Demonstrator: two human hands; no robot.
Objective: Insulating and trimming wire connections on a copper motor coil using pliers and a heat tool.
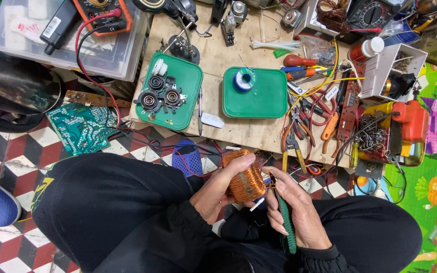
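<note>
Head cam, looking down at the lap. I've got the left hand [217,192] cupped palm-up under a fat coil of shiny copper wire [245,178], thumb pressed over the top, fingers wrapped round its near side, so a firm grasp. The coil sits over the knees, just off the front edge of the low plywood board [238,129]. Its winding axis runs approx up-down in view, tilted a bit right; top end points toward the board.

Right hand [299,212] comes in from the lower right, wrist low, fingers curled tight round a slim tool with a green ribbed handle [288,230]. Handle runs along the palm toward the wrist; dark tip points up at the coil's right flank. Tip prob touches the windings, can't confirm, thumb and coil crowd it.

Coil's underside is hidden by the left palm. Sth white and blue pokes out between the hands, can't make it out. Both forearms in black sleeves [178,227], cut off at the frame bottom.

On the board: two green plastic trays [274,98], well apart from the hands.
</note>
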